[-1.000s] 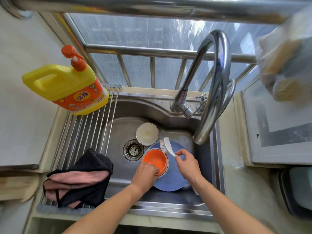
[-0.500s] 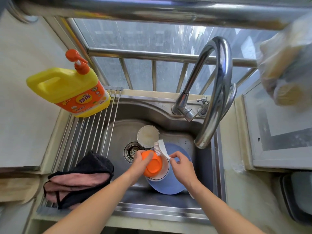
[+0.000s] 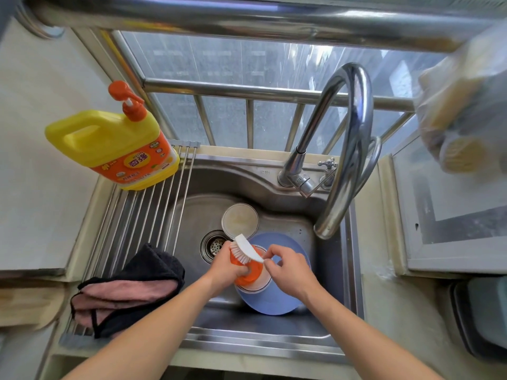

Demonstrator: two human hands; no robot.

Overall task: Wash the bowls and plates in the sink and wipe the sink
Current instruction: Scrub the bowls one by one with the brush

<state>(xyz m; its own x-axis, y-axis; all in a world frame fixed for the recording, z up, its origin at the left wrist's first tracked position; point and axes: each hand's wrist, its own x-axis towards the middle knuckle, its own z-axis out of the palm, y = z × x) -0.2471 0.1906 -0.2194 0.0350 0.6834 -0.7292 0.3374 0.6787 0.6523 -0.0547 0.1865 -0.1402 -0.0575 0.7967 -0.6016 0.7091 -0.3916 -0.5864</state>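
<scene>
— What's in the sink (image 3: 277,185)?

— A steel basin with a round drain (image 3: 215,245) at its floor. A blue plate (image 3: 290,300) lies flat near the front right, and a small white bowl (image 3: 240,219) sits upright behind it, just beside the drain.

— And the orange bowl (image 3: 248,272)?

— Turned bottom-up and tilted over the blue plate, above a white dish (image 3: 262,282) resting on that plate.

— The brush (image 3: 245,250)?

— White, bristles down, touching the orange bowl's outside.
</scene>
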